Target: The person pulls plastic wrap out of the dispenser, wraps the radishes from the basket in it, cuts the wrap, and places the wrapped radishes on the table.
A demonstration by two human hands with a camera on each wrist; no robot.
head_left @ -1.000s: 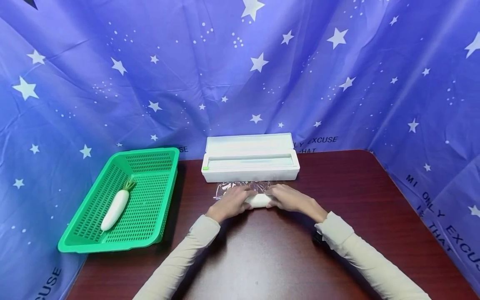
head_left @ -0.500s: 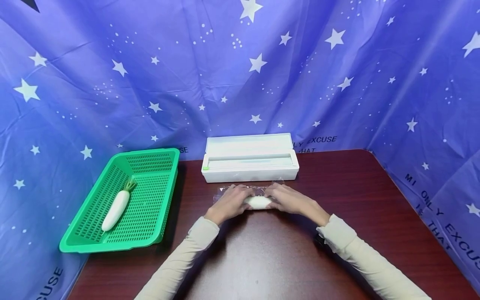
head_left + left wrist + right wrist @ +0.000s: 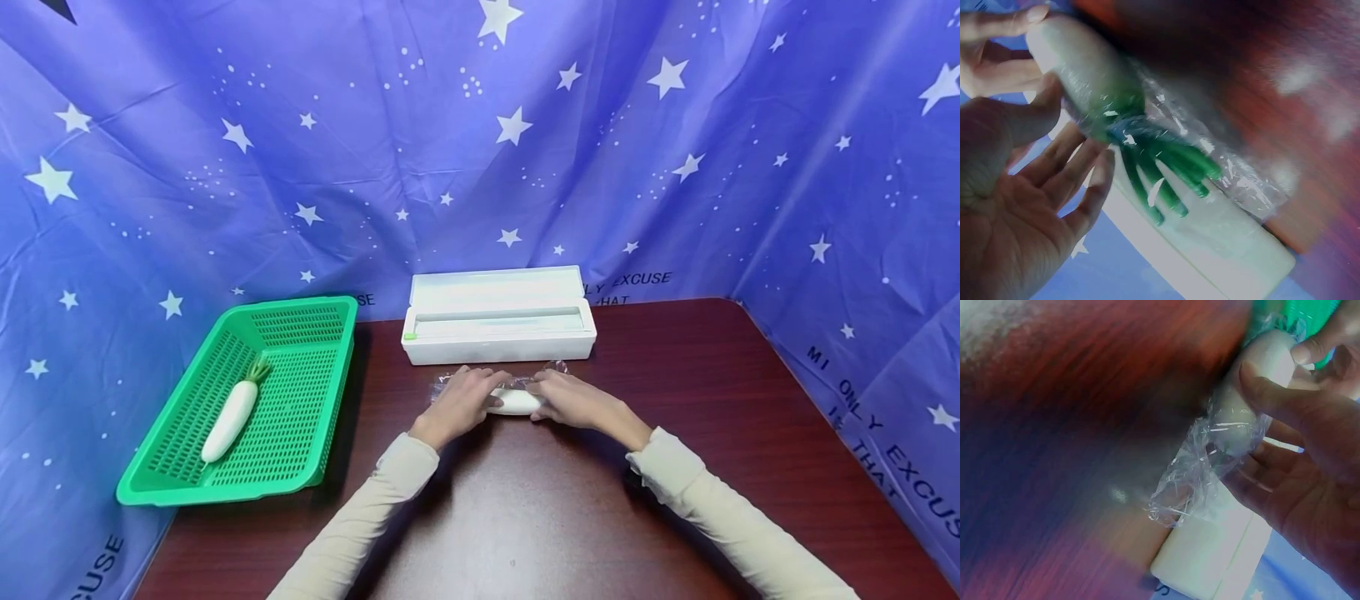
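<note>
A white radish with green stem stubs, wrapped in clear plastic film, lies crosswise between both hands near the middle of the table. My left hand grips its leafy end; in the left wrist view the thumb and fingers curve round the radish, its stubs spreading under loose film. My right hand holds the other end, thumb on the near side and fingers behind it. Crumpled film sticks out past both ends. Just beyond the hands stands a white cling film box, its lid raised.
At the left, a green plastic basket holds a second, unwrapped white radish with short green stubs. A blue star-patterned curtain hangs behind and beside the dark red wooden table.
The film that lay flat before the box is now gathered round the radish. The fingers have shifted slightly over it, and the radish has rolled a little. Basket and box stay put.
</note>
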